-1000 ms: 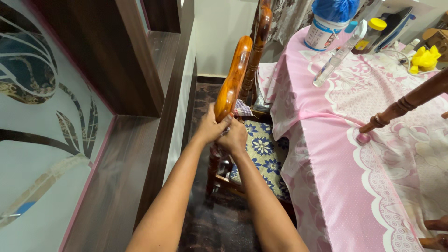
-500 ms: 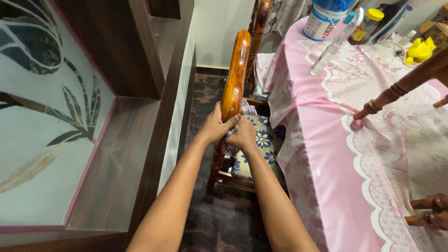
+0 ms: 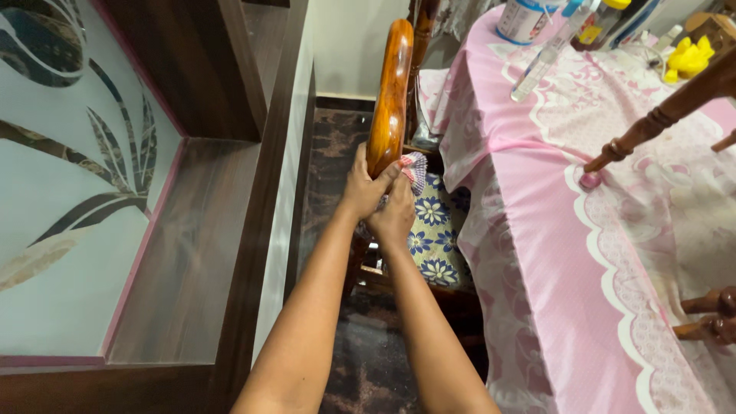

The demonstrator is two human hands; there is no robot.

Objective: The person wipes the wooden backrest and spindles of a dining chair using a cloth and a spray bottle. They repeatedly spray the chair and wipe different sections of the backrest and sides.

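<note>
A glossy orange-brown wooden chair rail [image 3: 391,92] runs away from me, above a seat cushion with blue flowers [image 3: 433,230]. My left hand [image 3: 359,188] is wrapped around the near end of the rail. My right hand [image 3: 395,216] sits just below it and presses a small red-and-white checked cloth [image 3: 415,169] against the rail's right side. The two hands touch each other. Most of the cloth is hidden under the fingers.
A table under a pink patterned cloth [image 3: 537,230] fills the right, bearing upturned turned-wood chair legs [image 3: 659,115], a spray bottle [image 3: 548,54], jars [image 3: 525,19] and a yellow toy [image 3: 686,57]. A dark wooden shelf [image 3: 192,230] and a leaf-patterned glass panel [image 3: 61,153] stand at left. Between them lies dark floor [image 3: 368,360].
Both hands stay at the rail's near end. The right hand has shifted lower and the checked cloth now shows beside it. My view has tilted slightly.
</note>
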